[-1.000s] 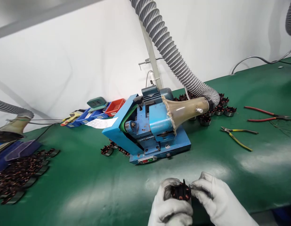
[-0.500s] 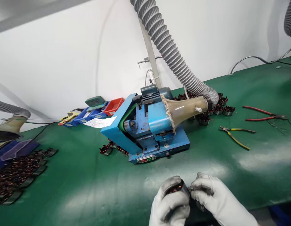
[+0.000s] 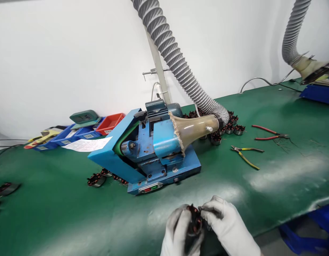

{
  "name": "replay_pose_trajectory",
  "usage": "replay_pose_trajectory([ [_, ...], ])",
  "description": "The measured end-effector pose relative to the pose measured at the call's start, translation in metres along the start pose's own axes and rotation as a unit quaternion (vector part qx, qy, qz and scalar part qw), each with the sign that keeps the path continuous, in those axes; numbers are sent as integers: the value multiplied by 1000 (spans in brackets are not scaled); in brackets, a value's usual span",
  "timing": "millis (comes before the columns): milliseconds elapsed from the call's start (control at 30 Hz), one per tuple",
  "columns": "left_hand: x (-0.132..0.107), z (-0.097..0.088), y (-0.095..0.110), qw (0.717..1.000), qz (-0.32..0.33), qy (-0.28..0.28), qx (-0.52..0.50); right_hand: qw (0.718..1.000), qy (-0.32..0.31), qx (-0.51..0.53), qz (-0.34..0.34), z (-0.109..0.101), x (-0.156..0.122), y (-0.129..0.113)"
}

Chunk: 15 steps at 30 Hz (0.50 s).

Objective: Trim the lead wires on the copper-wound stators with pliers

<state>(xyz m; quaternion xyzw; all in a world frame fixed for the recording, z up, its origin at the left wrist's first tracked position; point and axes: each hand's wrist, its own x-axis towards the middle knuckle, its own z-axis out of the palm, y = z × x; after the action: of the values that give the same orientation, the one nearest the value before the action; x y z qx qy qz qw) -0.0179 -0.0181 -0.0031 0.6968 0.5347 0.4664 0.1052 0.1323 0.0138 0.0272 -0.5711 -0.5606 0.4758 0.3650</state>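
Observation:
Near the front edge of the bench, my left hand (image 3: 177, 229), in a white glove smudged grey, is wrapped round a motor stator (image 3: 194, 221). Copper windings and dark prongs show on the stator's face, which is tilted up and to the right. My right hand (image 3: 220, 217), gloved too, has its fingertips pinched together at the stator's right rim. Whatever lies between those fingertips is too small and dark to name. Both hands are in front of a blue belt grinding machine (image 3: 154, 149).
More stators (image 3: 96, 180) lie left of the machine, others (image 3: 239, 129) behind it. Red-handled pliers (image 3: 272, 134) and yellow-handled pliers (image 3: 247, 154) rest at right, near wire scraps. Blue bins (image 3: 87, 133) and a red bin (image 3: 110, 123) stand by the wall. A grey hose (image 3: 180, 57) joins the machine.
The view has swung to the right, so the bench things sit further left. My left hand has turned the stator so more of its wound face shows. The right fingertips remain at its rim.

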Motion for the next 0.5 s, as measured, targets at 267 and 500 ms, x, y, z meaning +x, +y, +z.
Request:
replay_pose_trajectory([
  [267,-1,7,-32,984,-24,-175,29,954,-214,76,194,-4,20,6],
  [500,21,-5,-19,945,-153,-289,-13,845,-333,-410,-85,-26,32,-7],
])
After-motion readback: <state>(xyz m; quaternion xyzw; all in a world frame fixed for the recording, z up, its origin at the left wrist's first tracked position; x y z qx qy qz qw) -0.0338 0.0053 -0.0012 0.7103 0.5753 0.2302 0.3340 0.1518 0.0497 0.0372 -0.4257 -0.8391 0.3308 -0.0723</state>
